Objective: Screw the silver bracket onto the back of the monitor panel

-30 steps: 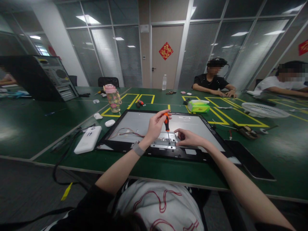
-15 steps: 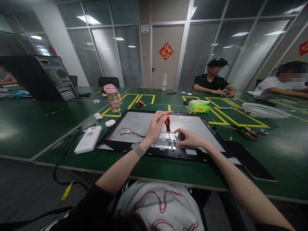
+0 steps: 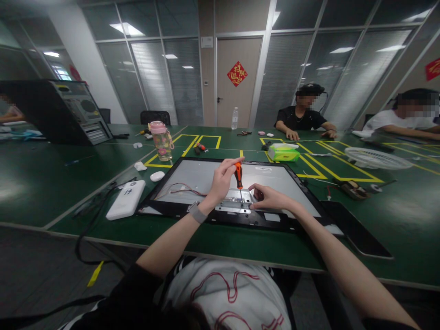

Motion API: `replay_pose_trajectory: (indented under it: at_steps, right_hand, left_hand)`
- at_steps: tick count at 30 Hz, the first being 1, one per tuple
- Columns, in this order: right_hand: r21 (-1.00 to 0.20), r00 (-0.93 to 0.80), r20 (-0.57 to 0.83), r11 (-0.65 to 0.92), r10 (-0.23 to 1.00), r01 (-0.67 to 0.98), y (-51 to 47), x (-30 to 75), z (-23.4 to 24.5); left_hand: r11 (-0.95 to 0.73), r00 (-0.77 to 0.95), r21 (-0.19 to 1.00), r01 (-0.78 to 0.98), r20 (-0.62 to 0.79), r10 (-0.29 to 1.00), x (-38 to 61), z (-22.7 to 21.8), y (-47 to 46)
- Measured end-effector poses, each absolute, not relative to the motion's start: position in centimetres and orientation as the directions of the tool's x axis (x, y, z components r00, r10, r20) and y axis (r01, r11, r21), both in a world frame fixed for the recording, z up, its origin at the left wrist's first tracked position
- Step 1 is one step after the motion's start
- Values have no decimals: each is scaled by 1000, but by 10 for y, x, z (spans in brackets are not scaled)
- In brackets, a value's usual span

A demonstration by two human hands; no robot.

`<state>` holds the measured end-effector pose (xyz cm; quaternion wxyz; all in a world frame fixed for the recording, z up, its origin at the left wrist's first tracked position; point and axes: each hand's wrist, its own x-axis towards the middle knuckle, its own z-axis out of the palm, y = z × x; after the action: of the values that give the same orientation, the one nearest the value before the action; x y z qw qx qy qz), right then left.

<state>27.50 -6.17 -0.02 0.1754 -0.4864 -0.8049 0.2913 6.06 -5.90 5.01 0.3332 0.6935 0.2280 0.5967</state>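
Observation:
A large flat display panel (image 3: pixel 190 174) with a black frame lies before me on the green table. My left hand (image 3: pixel 222 180), a watch on its wrist, grips the top of an orange and black screwdriver (image 3: pixel 239 176). The screwdriver stands nearly upright, its shaft reaching down to a silver metal bracket (image 3: pixel 233 209) at the panel's near side. My right hand (image 3: pixel 270 198) rests at the bracket's right end, thumb and fingers curved around its edge. Thin wires (image 3: pixel 182 188) run across the panel left of the bracket.
Left of the panel lie a white power bank (image 3: pixel 126 200), a white oval case (image 3: pixel 157 176) and a pink-lidded bottle (image 3: pixel 161 142). A green tissue pack (image 3: pixel 283 152) sits beyond it. To the right lies a dark flat slab (image 3: pixel 357 229). A co-worker (image 3: pixel 302 114) sits across.
The screwdriver handle has turned a little under my left hand, whose fingers have shifted slightly. My right hand has stayed at the bracket. The co-worker's hands have moved apart.

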Motion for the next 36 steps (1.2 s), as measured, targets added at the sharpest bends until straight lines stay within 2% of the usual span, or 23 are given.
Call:
replay_pose_trajectory:
  at_steps: [6,12,18,36]
  right_hand:
    - [-635,-464,-1,358,886,685,-62,275,0]
    - [-634,-463,-3,357,886,686,-62,275,-1]
    - [-640,-463,11,362,886,678,-62,275,-1]
    - [-629,-465,-5,359,885,689,-62,275,-1]
  left_hand:
    - [-652,176,755,-69,653,737,62,50,-61]
    - [-649,202,744,-160,668,716,64,47,-59]
    - [-652,162,755,-64,653,740,63,48,-59]
    - [-664,180,743,-82,666,724,61,52,-58]
